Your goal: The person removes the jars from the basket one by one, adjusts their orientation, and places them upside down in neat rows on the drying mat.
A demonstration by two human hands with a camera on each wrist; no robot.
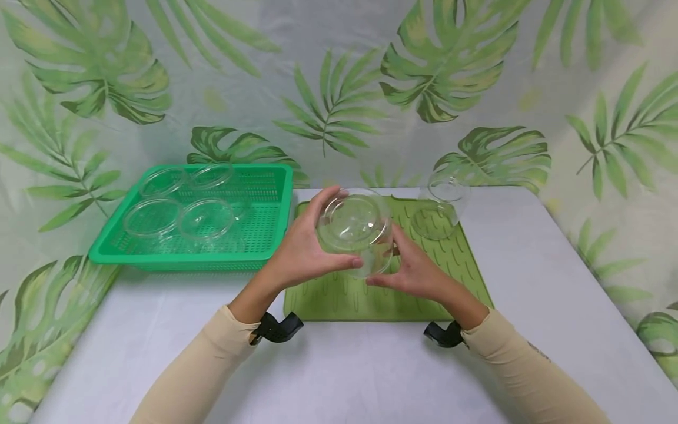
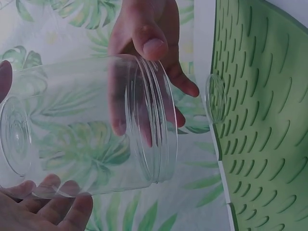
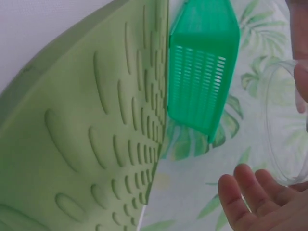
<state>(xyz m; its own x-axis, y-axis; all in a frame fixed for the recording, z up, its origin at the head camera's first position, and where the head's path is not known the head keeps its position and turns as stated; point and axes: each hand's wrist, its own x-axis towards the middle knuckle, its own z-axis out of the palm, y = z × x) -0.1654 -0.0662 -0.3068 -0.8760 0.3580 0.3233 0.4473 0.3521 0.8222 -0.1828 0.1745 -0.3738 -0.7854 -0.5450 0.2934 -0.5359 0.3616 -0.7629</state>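
Note:
Both hands hold a clear jar [image 1: 355, 227] above the green mat, tilted with its round base towards the head camera. The left hand [image 1: 304, 244] wraps the base end, thumb across the near side. On the other side, the right hand [image 1: 415, 268] grips the jar between thumb and fingers near its mouth. The left wrist view shows the jar's threaded neck [image 2: 151, 120], with right-hand fingers seen through the wall. Only the jar's round edge [image 3: 272, 120] enters the right wrist view, beside the right fingertips [image 3: 231, 192].
A green slotted basket [image 1: 265, 257] at the left holds several clear jars [image 1: 206, 221]. Another clear jar [image 1: 434, 227] stands on the far right corner of the ribbed green mat [image 1: 339, 303]. The mat lies on a white table [image 1: 360, 377] before a leaf-patterned cloth [image 1: 339, 35].

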